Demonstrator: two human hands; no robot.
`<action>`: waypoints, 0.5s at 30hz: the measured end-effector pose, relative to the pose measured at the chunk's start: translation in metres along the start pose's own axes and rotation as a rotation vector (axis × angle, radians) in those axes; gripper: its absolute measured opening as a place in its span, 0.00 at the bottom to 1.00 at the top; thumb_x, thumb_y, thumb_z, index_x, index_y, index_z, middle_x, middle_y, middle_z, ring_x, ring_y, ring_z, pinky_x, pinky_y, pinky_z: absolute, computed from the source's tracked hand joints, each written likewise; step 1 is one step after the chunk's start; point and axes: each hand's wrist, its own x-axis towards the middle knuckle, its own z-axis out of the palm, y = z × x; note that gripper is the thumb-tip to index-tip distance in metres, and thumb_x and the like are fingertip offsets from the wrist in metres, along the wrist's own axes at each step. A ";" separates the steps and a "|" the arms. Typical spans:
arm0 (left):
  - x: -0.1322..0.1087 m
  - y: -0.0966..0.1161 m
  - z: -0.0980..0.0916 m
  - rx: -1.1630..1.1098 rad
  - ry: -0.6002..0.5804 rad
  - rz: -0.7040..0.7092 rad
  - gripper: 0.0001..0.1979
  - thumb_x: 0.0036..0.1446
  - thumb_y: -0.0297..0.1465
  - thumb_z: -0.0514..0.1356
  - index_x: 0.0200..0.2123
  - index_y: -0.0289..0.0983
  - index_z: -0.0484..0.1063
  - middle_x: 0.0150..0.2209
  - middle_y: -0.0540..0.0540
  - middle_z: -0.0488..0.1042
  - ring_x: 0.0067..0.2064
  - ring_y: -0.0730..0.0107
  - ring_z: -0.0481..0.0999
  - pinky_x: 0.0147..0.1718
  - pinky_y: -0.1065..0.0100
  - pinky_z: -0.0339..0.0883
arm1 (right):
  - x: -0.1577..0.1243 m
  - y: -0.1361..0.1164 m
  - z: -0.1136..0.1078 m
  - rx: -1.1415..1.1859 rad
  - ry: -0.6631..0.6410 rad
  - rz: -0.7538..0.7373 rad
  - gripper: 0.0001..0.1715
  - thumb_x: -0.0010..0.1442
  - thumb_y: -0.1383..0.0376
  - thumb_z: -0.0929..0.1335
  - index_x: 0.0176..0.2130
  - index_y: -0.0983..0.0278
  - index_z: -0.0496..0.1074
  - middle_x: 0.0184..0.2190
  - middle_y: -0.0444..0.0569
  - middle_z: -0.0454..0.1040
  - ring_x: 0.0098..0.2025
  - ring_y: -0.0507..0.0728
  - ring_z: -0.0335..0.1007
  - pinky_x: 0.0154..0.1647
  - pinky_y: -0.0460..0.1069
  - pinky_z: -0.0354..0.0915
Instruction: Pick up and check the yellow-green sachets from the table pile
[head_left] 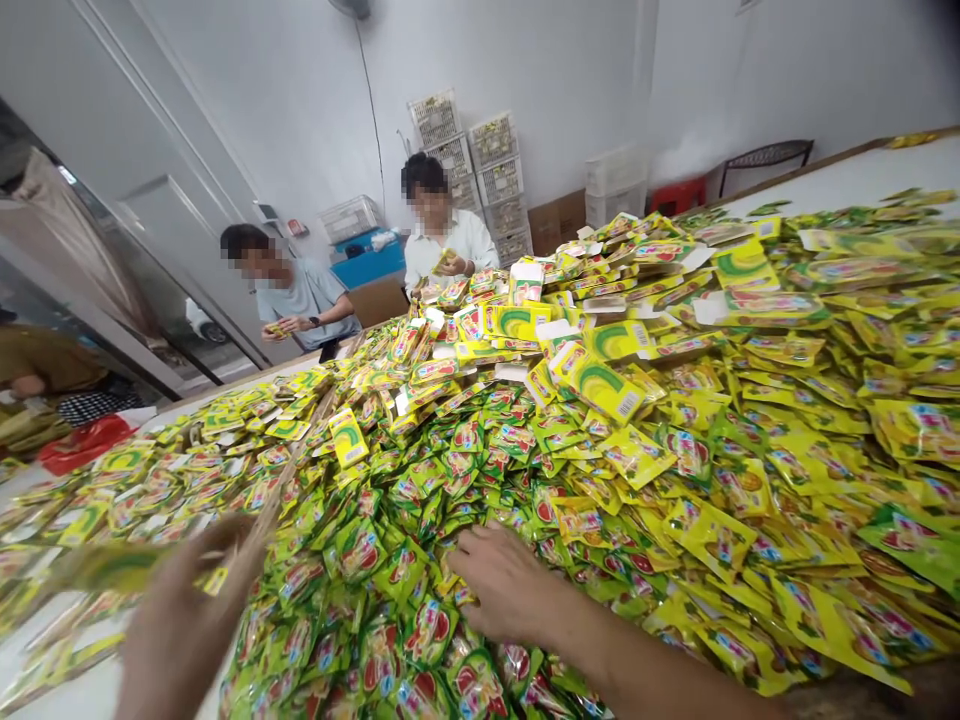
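My left hand (184, 605) is smeared by motion at the lower left, above the wooden divider strip (281, 490). Beside it, on its left, is a blurred yellow-green carton (112, 568); whether the fingers grip it I cannot make out. My right hand (502, 580) reaches into the heap of green sachets (431, 630) with fruit pictures. Its fingers are bent down among them, and the fingertips are hidden, so what they hold does not show.
Yellow cartons (600, 385) lie piled beyond the green sachets, with yellow sachets (712, 535) to the right. More cartons (217, 440) cover the left side past the divider. Two people (450, 240) handle small packs across the table. Stacked crates (499, 180) stand by the wall.
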 end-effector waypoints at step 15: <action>-0.086 0.041 0.099 -0.670 -0.494 -0.168 0.15 0.47 0.42 0.62 0.35 0.40 0.68 0.20 0.51 0.74 0.22 0.66 0.73 0.22 0.70 0.66 | 0.005 0.016 -0.015 0.320 0.197 0.114 0.10 0.56 0.69 0.61 0.40 0.63 0.66 0.37 0.48 0.70 0.40 0.55 0.65 0.41 0.49 0.59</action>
